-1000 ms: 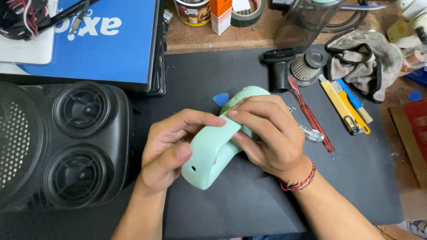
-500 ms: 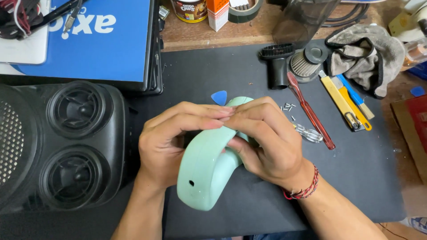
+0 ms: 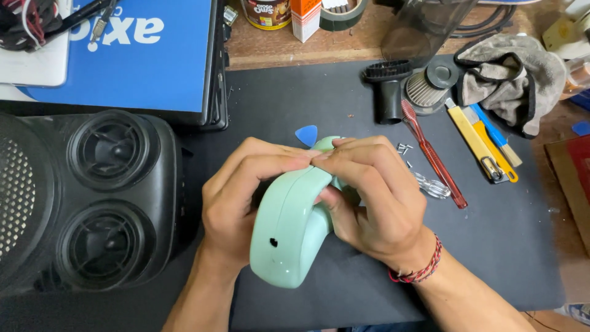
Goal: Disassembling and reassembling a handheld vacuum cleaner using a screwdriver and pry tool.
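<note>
Hands are meeting over a mint-green curved plastic housing [image 3: 289,233], held just above a dark grey bench mat [image 3: 491,246] near the middle of the bench. Left hand [image 3: 243,203] is wrapping round the housing's left flank, fingers curled over the top. Right hand [image 3: 375,197] is closing on the right side, thumb tucked under the inner curve, fingertips pressing against the left fingertips along the top seam. Both hands are clamped on the shell, neither one spread. A small dark hole is showing on the housing's lower front face.

Step in hand, as a judgement: the person is working at the seam of the shell, prying or squeezing it with the fingertips; whether it is parting cannot be told. A next move would be calling for steady pressure along the seam and a firm hold so the smooth shell is not slipping.

Lying just behind the hands: a blue triangular plastic pick [image 3: 306,134]. To the right, near but apart: a cluster of small silver screws [image 3: 404,148], a red translucent toothbrush [image 3: 434,156] and a yellow utility knife [image 3: 476,144]. Further back, a black brush nozzle [image 3: 388,86] and a grey crumpled cloth [image 3: 513,77]. At the left edge, a large black twin-cone speaker cabinet [image 3: 92,203], with a blue flat box [image 3: 141,61] behind it.
</note>
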